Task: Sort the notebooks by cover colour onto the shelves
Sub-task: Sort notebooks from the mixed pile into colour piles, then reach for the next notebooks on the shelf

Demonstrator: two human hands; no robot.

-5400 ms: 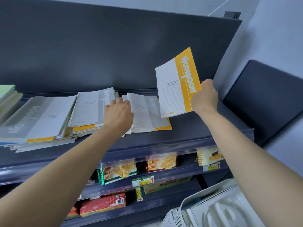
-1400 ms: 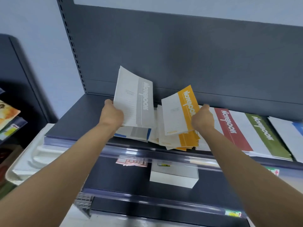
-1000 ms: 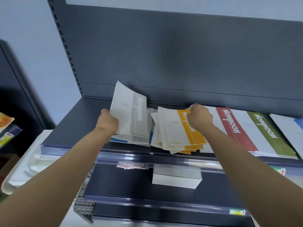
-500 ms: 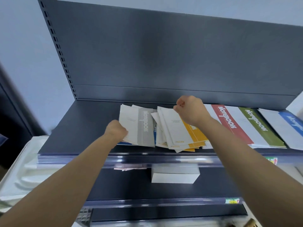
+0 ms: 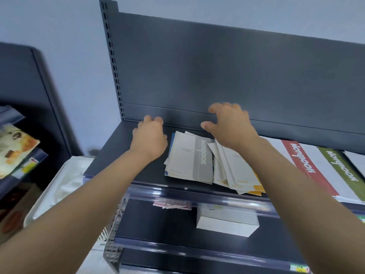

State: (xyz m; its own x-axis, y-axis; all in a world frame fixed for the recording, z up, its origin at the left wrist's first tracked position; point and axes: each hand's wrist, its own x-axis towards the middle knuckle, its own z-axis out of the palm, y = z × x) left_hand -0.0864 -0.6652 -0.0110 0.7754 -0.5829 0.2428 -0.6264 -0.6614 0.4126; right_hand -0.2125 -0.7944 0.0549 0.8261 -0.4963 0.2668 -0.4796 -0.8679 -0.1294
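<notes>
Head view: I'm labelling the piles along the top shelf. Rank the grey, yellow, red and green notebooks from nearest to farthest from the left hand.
From the left hand:
1. Grey notebook, just to the hand's right.
2. Yellow notebooks, the next pile to the right.
3. Red notebook, further right along the shelf.
4. Green notebook, near the right edge of the view.
</notes>
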